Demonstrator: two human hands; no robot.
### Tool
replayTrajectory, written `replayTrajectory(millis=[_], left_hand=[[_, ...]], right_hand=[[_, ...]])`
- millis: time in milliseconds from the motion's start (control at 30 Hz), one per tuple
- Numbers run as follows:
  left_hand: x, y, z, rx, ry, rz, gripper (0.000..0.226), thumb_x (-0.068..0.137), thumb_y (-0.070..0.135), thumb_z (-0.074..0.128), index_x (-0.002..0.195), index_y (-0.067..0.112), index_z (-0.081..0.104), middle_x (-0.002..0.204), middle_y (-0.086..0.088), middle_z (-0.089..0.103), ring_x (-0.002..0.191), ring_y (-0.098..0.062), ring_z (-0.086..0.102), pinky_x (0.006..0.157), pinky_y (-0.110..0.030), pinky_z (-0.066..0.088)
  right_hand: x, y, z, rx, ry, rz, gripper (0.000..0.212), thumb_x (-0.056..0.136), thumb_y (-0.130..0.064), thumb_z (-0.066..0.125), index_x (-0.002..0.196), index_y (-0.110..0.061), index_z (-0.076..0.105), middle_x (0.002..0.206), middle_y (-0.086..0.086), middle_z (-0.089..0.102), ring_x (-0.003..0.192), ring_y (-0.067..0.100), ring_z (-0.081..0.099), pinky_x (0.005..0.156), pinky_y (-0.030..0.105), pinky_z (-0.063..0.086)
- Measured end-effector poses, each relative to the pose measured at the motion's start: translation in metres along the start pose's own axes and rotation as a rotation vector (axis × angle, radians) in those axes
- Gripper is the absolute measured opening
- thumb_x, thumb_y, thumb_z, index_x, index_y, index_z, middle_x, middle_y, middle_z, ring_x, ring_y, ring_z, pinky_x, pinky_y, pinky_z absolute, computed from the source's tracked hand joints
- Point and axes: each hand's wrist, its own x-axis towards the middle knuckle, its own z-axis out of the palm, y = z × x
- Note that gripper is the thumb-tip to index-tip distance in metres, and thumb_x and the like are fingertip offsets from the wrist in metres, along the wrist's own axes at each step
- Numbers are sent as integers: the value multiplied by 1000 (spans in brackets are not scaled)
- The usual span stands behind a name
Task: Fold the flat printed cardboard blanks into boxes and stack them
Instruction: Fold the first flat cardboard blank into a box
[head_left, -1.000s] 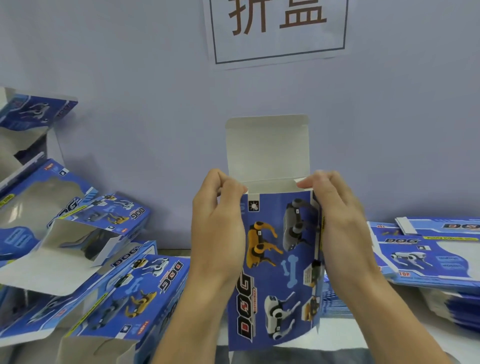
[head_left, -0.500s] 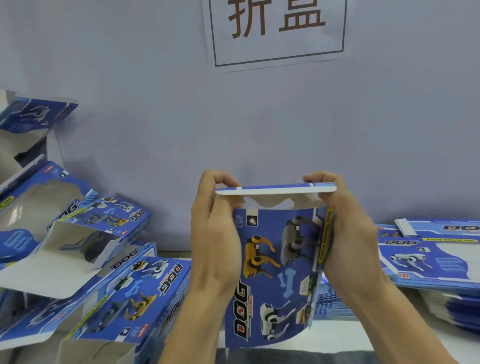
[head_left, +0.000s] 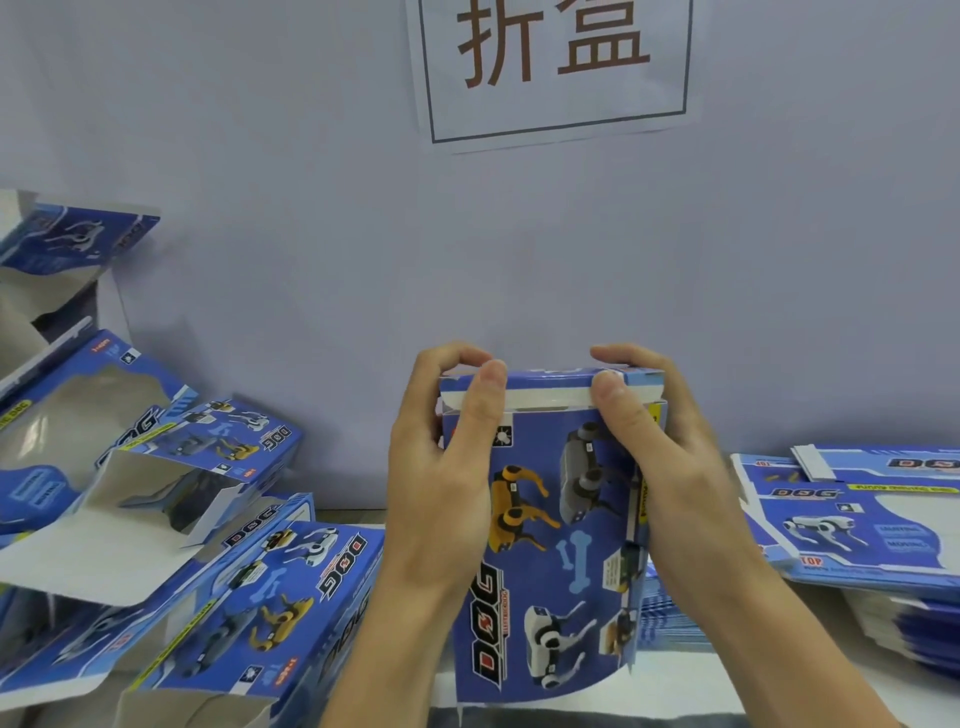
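Fingers (head_left: 480, 400) of left hand (head_left: 441, 467) and right hand (head_left: 660, 457) curl round top flap of blue box (head_left: 550, 551), thumbs pressing it down, centre frame. Folded boxes (head_left: 208, 571) piled lower left, flat blanks (head_left: 862, 525) stacked right on desk (head_left: 675, 686).

From my feed, a plain pale lavender-grey wall (head_left: 311, 182) fills most of the view, smooth and evenly lit, with no hard shadows on it. High on it, right of centre, I see a white paper sign (head_left: 556, 67) with a thin dark border and two large brown Chinese characters; its top runs out of view. Along the bottom, a light counter (head_left: 675, 680) meets the wall, a thin strip of it showing at the wall's foot.
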Motion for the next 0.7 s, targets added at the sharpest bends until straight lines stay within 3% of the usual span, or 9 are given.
replayTrajectory(millis=[100, 233, 300, 433, 500, 567, 667, 700], left_hand=[[1, 0, -1, 3, 19, -1, 24, 82, 46, 60, 93, 25, 59, 81, -8, 72, 72, -26, 75, 51, -28, 57], [2, 0, -6, 16, -9, -15, 24, 87, 43, 64, 95, 21, 60, 82, -10, 72, 73, -28, 75, 54, -33, 59], [2, 0, -8, 9, -33, -19, 20, 89, 41, 64, 95, 23, 63, 89, -8, 73, 77, -29, 75, 55, -36, 60], [4, -1, -11, -70, -43, -29, 11, 84, 34, 63, 81, 27, 72, 118, 14, 68, 92, -23, 74, 63, -33, 60], [4, -1, -13, -116, -42, -49, 13, 83, 32, 64, 77, 26, 73, 124, 10, 66, 95, -23, 73, 64, -31, 60], [4, -2, -15, -154, -36, -65, 14, 82, 30, 65, 75, 23, 74, 124, 6, 67, 93, -23, 74, 63, -29, 59], [5, -3, -17, -176, -12, -80, 14, 82, 27, 65, 75, 19, 74, 122, 3, 69, 92, -23, 74, 62, -29, 58], [5, -3, -18, -175, -4, -80, 14, 83, 27, 65, 75, 19, 74, 121, 3, 69, 92, -23, 75, 61, -29, 58]], right_hand=[[1, -1, 2, 23, 18, 21, 28, 79, -50, 70, 99, -33, 62, 88, 8, 75, 78, 26, 75, 57, 34, 60], [2, -5, -4, 103, 6, 75, 20, 77, -38, 69, 94, -27, 66, 85, 11, 73, 76, 28, 74, 57, 38, 60], [3, -7, -7, 126, -2, 108, 20, 75, -35, 71, 93, -25, 67, 90, 16, 71, 78, 30, 72, 62, 42, 61], [2, -11, -8, 153, -18, 181, 21, 71, -28, 79, 89, -24, 67, 109, 36, 58, 82, 34, 68, 73, 53, 58], [0, -13, -8, 176, -50, 194, 26, 67, -25, 83, 87, -24, 66, 114, 31, 63, 83, 34, 71, 69, 51, 59], [2, -14, -7, 210, -88, 201, 24, 69, -30, 74, 89, -21, 63, 109, 23, 69, 84, 33, 73, 66, 47, 60], [8, -10, -11, 221, -72, 186, 13, 84, -18, 59, 94, -11, 57, 84, 1, 75, 72, 16, 74, 54, 28, 59], [8, -10, -12, 237, -75, 185, 11, 90, -15, 54, 98, -8, 57, 86, 1, 75, 75, 15, 74, 55, 27, 58]])
